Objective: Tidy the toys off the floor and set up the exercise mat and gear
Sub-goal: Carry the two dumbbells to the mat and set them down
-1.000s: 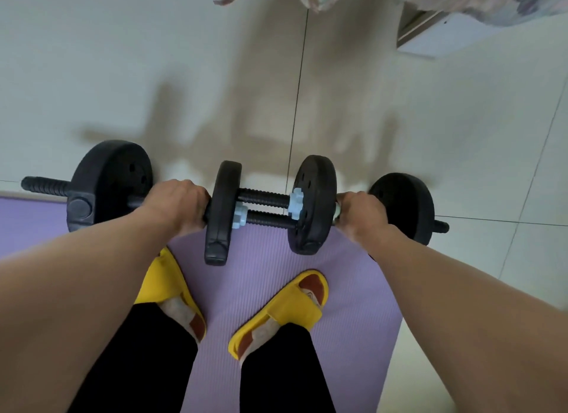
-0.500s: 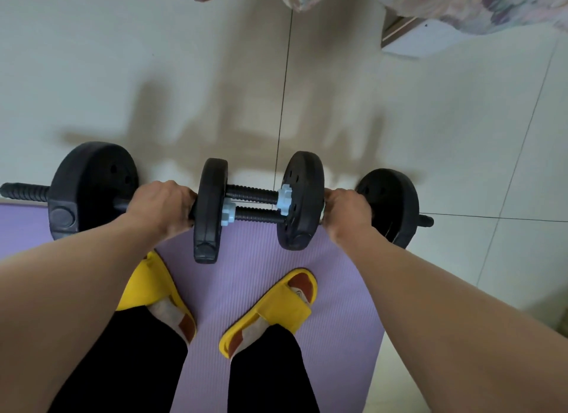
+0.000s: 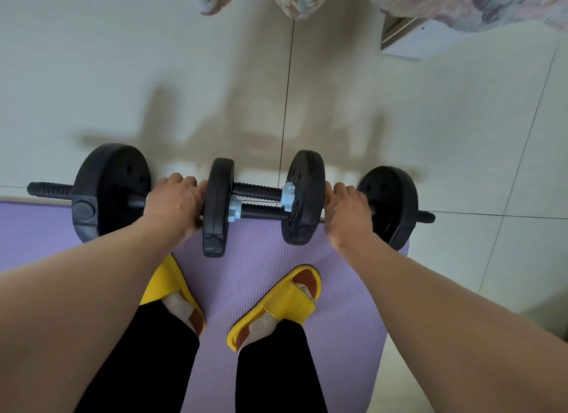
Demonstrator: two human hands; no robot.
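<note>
Person stands on the purple mat in yellow slippers, a dumbbell in each hand. Left hand: fingers wrapped tight round the handle of the left dumbbell, held over the mat's far edge. Right hand: fingers closed round the handle of the right dumbbell, over the mat's far right corner. Inner threaded ends overlap side by side, each with a pale blue nut. Beyond the mat, tiled floor and floral cloth.
</note>
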